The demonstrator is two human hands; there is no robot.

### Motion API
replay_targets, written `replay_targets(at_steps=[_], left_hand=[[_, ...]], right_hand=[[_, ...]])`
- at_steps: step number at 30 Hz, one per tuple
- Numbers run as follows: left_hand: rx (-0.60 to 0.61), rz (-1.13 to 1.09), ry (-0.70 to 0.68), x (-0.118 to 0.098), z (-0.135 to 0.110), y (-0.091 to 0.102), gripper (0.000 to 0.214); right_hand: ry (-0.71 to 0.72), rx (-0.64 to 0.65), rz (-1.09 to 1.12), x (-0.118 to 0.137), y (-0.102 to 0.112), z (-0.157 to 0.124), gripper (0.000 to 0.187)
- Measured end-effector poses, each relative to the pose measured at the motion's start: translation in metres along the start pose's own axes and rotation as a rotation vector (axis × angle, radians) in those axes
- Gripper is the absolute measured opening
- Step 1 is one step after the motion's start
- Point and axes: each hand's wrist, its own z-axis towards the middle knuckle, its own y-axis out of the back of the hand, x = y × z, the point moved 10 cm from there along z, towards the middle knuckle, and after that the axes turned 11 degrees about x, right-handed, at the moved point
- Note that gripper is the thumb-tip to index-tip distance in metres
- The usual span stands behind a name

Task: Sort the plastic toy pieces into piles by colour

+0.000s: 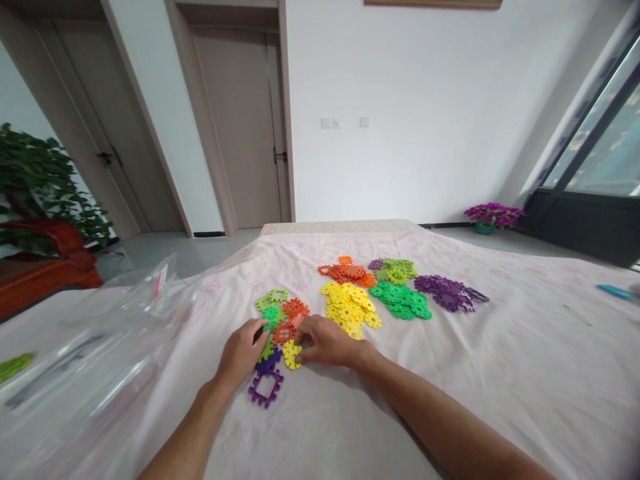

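Note:
A small mixed pile of flat plastic interlocking pieces lies in front of me. My left hand [244, 350] is at its left side, thumb and index finger apart, fingertips by a green notched disc [270, 313]. My right hand [327, 340] reaches over the right side, with its fingers bent and pinched at the edge of a yellow notched disc [291, 355]. Between the hands are an orange-red window-shaped piece [283, 333] and more orange-red pieces [296, 308]. A dark purple piece [270, 360] and a purple square frame [266, 389] lie at the near end.
Sorted heaps lie beyond: yellow [347, 305], orange [350, 273], light green [397, 270], green [401, 301] and purple [447, 293]. Clear plastic bags [100, 360] cover the left. A blue object [617, 291] is at the right on the pale cloth [500, 373].

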Motion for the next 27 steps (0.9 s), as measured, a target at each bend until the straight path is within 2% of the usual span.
replay_targets(at_steps=[14,23,27], left_hand=[[-0.009,0.015,-0.016,0.0031,0.0016,-0.0017,0.028],[-0.009,0.024,-0.009,0.0017,0.0006,-0.0015,0.028],[-0.010,0.029,-0.006,0.0035,0.0013,-0.0021,0.028]], right_hand=[[0.134,0.021,-0.030,0.0078,-0.0034,0.0004,0.032],[0.130,0.004,-0.017,0.0058,-0.0036,0.0008,0.026],[0.172,0.010,-0.034,0.0100,-0.0029,-0.0009,0.030]])
